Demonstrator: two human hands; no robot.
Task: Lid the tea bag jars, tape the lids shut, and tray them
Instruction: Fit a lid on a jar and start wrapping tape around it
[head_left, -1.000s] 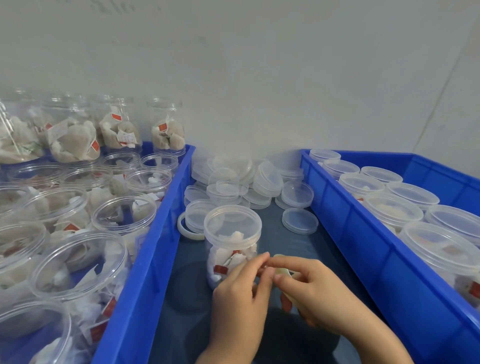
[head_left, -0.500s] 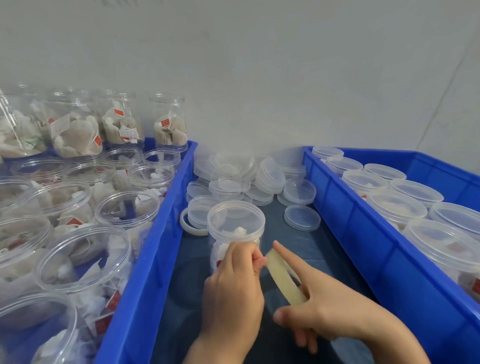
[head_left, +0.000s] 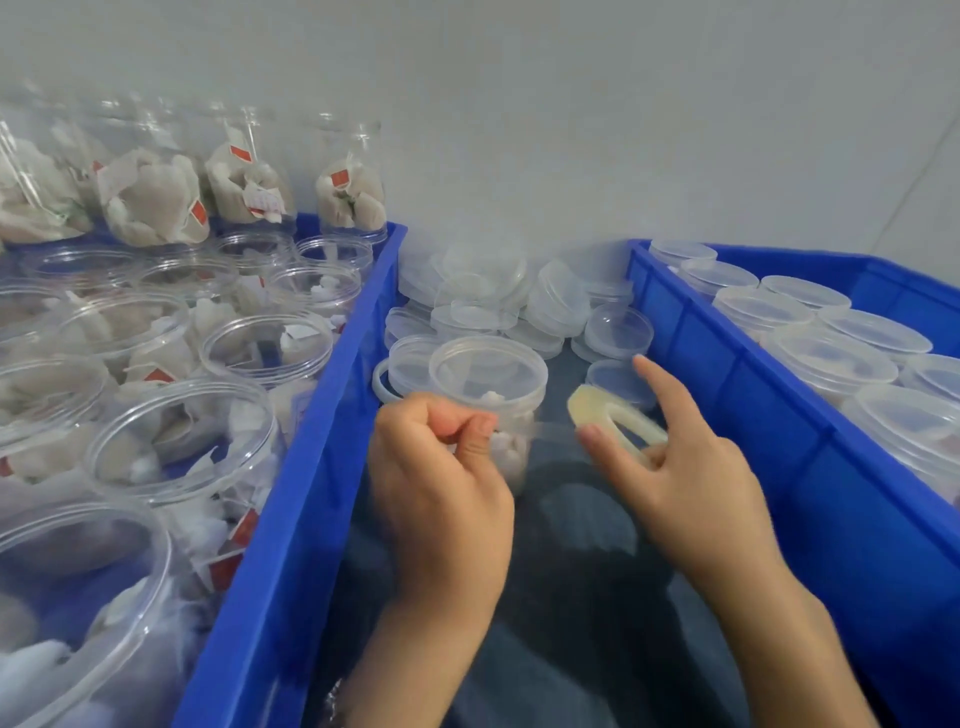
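Left hand (head_left: 441, 467) curled, fingertips pinched together; right hand (head_left: 680, 467) pinching, forefinger extended

Both hands (head_left: 441, 467) and forearms are bare, with no sleeves visible.

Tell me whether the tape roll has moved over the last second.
Yes. The tape roll, held in the right hand, has swung right, away from the lidded jar toward the right blue tray.

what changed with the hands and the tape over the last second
The hands have drawn apart: the right hand carried the tape roll rightward, while the left hand stayed by the lidded jar, its pinch grip on the tape's end. A clear strip now spans between them. Jar, loose lids and blue bins stayed put.
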